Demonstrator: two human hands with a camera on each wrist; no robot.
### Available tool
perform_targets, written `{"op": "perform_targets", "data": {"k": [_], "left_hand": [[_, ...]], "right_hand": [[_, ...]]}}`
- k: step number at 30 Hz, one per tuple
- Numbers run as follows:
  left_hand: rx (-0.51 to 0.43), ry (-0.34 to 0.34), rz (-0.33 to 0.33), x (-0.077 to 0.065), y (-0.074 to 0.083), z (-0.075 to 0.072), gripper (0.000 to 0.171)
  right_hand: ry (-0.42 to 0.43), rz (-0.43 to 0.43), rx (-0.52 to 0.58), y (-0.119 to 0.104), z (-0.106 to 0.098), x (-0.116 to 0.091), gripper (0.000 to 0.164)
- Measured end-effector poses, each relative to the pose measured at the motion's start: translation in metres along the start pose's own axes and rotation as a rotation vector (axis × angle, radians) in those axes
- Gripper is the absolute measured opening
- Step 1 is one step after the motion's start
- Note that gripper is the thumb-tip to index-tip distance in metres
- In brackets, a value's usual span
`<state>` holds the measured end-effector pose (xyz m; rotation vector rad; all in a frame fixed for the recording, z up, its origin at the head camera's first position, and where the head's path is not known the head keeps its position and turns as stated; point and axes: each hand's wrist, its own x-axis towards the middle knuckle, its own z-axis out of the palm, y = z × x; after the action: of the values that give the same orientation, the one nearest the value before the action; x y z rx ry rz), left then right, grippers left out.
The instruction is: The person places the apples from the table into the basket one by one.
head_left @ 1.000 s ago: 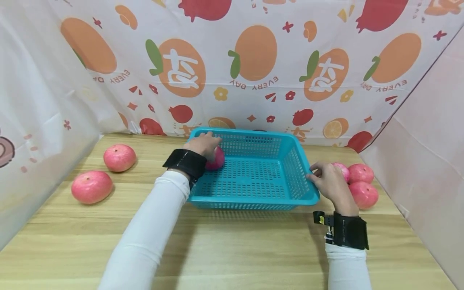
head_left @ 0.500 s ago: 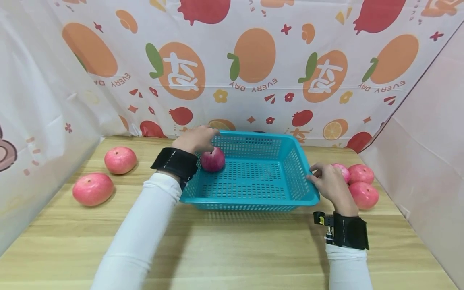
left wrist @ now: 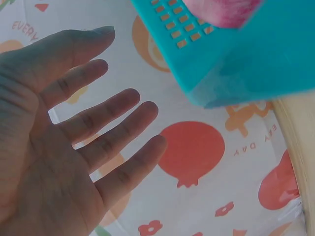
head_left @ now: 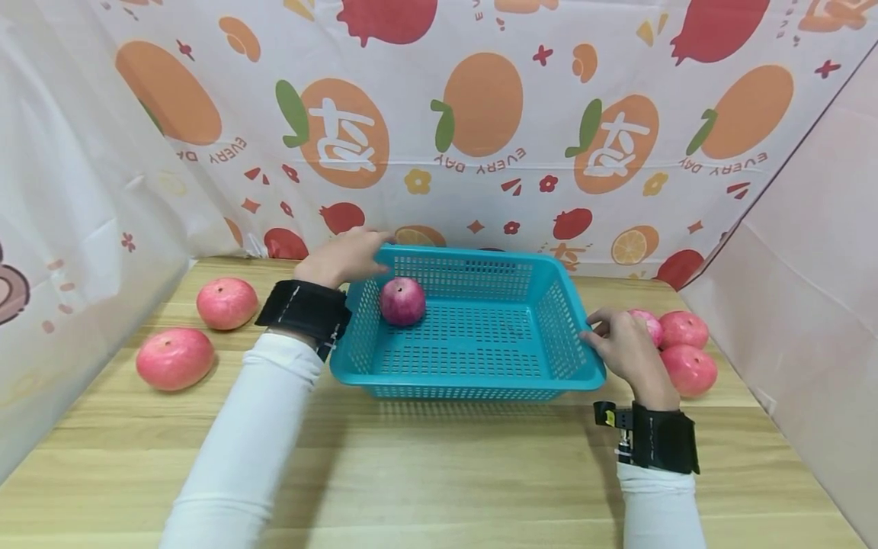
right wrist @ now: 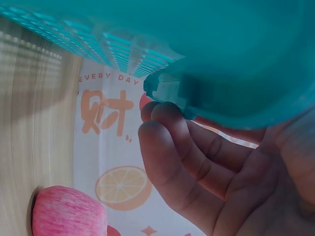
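Note:
A dark pink apple (head_left: 402,301) sits in the left part of a teal plastic basket (head_left: 453,383) with perforated walls. My left hand (head_left: 343,258) is held over the basket's back left corner, its fingers spread and holding nothing. In the left wrist view the left palm and fingers (left wrist: 115,125) are apart from the basket (left wrist: 231,73), and the apple (left wrist: 224,11) shows in part. My right hand (head_left: 624,347) grips the basket's right rim. Curled fingers (right wrist: 165,157) of that hand show under the rim in the right wrist view.
Two pink round fruits, one farther back (head_left: 227,303) and one nearer (head_left: 175,358), lie on the wooden table left of the basket. More pink fruits (head_left: 688,370) cluster beyond the right hand, one partly hidden. A fruit-printed curtain (head_left: 480,206) hangs behind.
My left hand, on the apple at first, has let go of it and moved left and up towards the basket's left corner. The apple stays in the basket. My right hand keeps its place.

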<state>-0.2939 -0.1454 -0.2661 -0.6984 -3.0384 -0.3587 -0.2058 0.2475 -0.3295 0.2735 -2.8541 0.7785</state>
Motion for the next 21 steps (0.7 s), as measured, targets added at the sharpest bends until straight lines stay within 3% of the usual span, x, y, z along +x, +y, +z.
{"op": "perform_targets", "data": {"k": [7, 15, 21], "left_hand": [[0.006, 0.021, 0.003, -0.008, -0.006, -0.009, 0.049], [-0.014, 0.037, -0.066, -0.022, -0.017, -0.017, 0.052], [-0.014, 0.040, -0.080, -0.026, -0.021, -0.018, 0.050]], "right_hand": [[-0.003, 0.007, 0.006, 0.000, 0.001, 0.000, 0.027], [-0.011, 0.017, 0.009, -0.002, 0.000, 0.000, 0.027], [-0.007, 0.013, 0.003, -0.002, -0.001, -0.001, 0.028]]}}
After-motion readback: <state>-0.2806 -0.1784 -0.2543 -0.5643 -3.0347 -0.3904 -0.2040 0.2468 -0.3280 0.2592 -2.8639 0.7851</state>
